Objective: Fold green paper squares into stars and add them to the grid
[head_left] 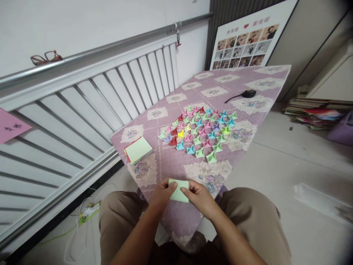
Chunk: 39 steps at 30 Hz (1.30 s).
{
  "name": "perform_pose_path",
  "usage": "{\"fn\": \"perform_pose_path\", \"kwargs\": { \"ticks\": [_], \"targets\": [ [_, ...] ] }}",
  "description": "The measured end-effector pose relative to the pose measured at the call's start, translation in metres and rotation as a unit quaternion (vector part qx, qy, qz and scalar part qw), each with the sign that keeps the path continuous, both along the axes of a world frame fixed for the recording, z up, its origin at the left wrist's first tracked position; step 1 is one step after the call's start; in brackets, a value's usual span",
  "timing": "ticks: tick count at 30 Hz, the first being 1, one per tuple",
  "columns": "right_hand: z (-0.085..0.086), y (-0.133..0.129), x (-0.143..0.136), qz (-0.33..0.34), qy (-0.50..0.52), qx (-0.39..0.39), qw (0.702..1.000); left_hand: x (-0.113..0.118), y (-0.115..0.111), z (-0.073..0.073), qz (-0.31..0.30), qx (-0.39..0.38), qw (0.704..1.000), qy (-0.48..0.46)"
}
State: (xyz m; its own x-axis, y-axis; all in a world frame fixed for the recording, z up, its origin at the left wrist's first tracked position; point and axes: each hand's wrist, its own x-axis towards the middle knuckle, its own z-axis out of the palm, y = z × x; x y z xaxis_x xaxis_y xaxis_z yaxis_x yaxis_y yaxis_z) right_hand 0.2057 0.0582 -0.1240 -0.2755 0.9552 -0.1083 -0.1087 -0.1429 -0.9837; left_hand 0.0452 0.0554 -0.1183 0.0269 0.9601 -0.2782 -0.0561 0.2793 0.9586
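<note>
A light green sheet of paper [179, 195], roughly square, is held over the near corner of the table between both hands. My left hand [163, 192] pinches its left edge, thumb on top. On the opposite edge, my right hand [199, 195] grips it the same way; the fingers beneath are partly hidden. Beyond the hands stand rows of small folded paper shapes [211, 157] in green, blue, pink, red and yellow. A stack of coloured paper squares [139, 149], pale green on top, lies to the left.
A patterned purple tablecloth [171, 165] covers the table. Farther back lies a black object with a thin tail [248, 94]. A white radiator [132, 84] runs along the left, with glasses [46, 57] on the pipe above. A power strip [90, 211] sits on the floor.
</note>
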Motion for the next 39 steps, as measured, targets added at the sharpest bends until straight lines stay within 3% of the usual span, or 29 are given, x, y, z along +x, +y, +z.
{"fn": "perform_pose_path", "kwargs": {
  "ticks": [9, 15, 23, 31, 39],
  "targets": [
    [0.007, -0.001, 0.001, -0.063, 0.037, -0.037, 0.997, 0.005, -0.001, -0.006, 0.037, -0.036, 0.996, -0.067],
    [0.007, 0.001, -0.001, -0.073, 0.026, -0.034, 0.996, 0.007, -0.003, -0.008, 0.048, -0.042, 0.997, -0.052],
    [0.007, 0.0, -0.004, -0.124, -0.04, 0.021, 0.991, 0.006, -0.003, -0.015, 0.041, -0.044, 0.998, -0.033],
    [0.008, 0.003, -0.004, -0.081, -0.051, 0.013, 0.995, 0.009, -0.003, -0.009, 0.067, -0.047, 0.993, -0.087],
    [0.004, 0.005, -0.006, -0.102, -0.093, 0.03, 0.99, 0.011, -0.004, -0.006, 0.075, -0.046, 0.99, -0.113]
  ]
}}
